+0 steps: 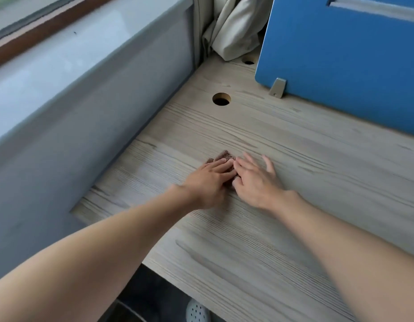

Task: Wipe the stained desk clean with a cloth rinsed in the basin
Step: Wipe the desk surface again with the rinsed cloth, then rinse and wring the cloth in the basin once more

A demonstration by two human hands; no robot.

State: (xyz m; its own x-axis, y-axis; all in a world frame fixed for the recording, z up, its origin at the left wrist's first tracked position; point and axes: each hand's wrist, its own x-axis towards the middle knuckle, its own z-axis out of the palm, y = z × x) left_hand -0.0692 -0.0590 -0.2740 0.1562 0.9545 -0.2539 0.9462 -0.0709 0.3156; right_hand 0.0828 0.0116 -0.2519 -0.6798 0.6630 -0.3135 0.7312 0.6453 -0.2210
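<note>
A small brown cloth (225, 155) lies on the pale wood-grain desk (282, 228), mostly hidden under my hands. My left hand (210, 180) lies flat on the cloth with straight fingers pressing it down. My right hand (256, 180) rests right beside it, fingers spread and straight, its inner fingers touching the cloth's right edge. No basin is in view. I cannot make out a distinct stain on the desk.
A grey wall panel (85, 135) runs along the desk's left edge under a window sill. A blue divider screen (340, 66) stands at the back right on a metal foot. A round cable hole (221, 99) lies ahead. Beige fabric (234, 31) hangs in the corner.
</note>
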